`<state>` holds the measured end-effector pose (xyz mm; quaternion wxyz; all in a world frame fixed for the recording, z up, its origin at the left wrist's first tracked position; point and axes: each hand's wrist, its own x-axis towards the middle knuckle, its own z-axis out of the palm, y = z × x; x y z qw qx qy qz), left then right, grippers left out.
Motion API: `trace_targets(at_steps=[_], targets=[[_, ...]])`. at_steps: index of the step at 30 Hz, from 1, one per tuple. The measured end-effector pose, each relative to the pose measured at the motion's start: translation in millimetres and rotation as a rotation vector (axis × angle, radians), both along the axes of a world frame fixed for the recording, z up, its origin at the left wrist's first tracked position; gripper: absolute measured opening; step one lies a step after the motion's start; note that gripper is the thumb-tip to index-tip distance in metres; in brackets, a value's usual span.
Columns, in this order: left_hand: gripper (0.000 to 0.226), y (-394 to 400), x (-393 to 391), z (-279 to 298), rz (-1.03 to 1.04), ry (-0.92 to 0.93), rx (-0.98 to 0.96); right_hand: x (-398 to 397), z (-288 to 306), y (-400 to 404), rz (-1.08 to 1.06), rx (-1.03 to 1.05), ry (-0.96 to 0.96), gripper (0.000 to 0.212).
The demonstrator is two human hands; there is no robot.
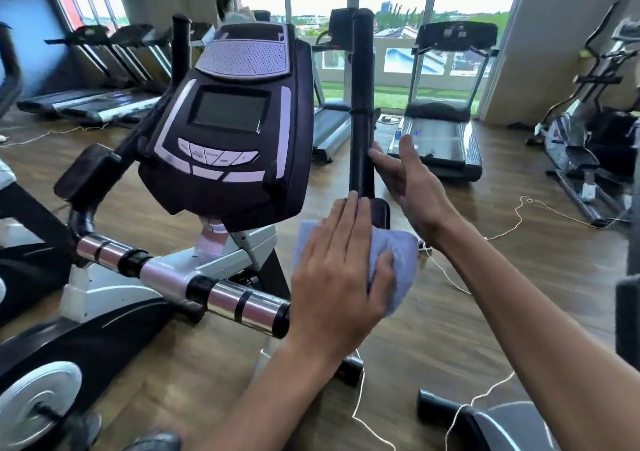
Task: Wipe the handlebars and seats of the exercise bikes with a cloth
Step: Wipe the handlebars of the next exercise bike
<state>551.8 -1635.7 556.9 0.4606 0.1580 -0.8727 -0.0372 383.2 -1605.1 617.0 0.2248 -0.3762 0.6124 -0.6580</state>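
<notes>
While the left hand (341, 270) lies flat with straight fingers over a pale blue cloth (394, 263), its thumb tucked round the cloth's near fold, the cloth is pressed against the lower bend of the exercise bike's right handlebar (362, 104). That handlebar is a black upright post; the left fingertips reach its base. The right hand (412, 187) is released, fingers straight, fingertips touching the post's right side just above the cloth.

Left of the post sits the tilted console (235, 118) with its dark screen and row of buttons, close beside the post with only a narrow gap between them. Lower left, the chrome cross grip (221, 298) runs out toward the left wrist and ends just beside it. The other upright handlebar (180, 48) stands behind the console's left edge.

Right of the post the wooden floor (519, 277) lies open, crossed by thin white cords (519, 215). Treadmills (446, 111) stand by the windows (394, 0), well apart from the hands, and an elliptical machine (588, 131) stands at the far right. The bike's seat is not in view.
</notes>
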Motion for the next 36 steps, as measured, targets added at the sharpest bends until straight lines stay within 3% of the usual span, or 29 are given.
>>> trace_targets(at_steps=[6, 11, 20, 26, 32, 36], targets=[[0.069, -34.7, -66.1, 49.4, 0.091, -0.080, 0.109, -3.1, 7.5, 0.8, 0.023, 0.022, -0.067, 0.078], [0.074, -13.2, -34.5, 26.2, 0.046, 0.012, 0.125, -1.3, 10.4, 2.7, -0.004, 0.041, -0.006, 0.078], [0.082, -13.9, -55.6, 42.2, 0.165, -0.126, 0.132, -4.9, 15.6, 6.4, 0.011, 0.045, -0.073, 0.077], [0.075, 10.7, -20.6, 12.8, 0.134, -0.081, 0.104, -4.8, 8.9, 5.5, 0.013, 0.041, -0.008, 0.077], [0.065, -4.5, -46.8, 37.3, 0.167, -0.077, 0.090, -10.4, 3.2, 3.0, 0.023, -0.013, -0.070, 0.072], [0.066, 6.4, -29.6, 21.5, 0.145, -0.079, 0.098, -9.1, 3.8, 3.7, 0.022, -0.010, -0.051, 0.073]])
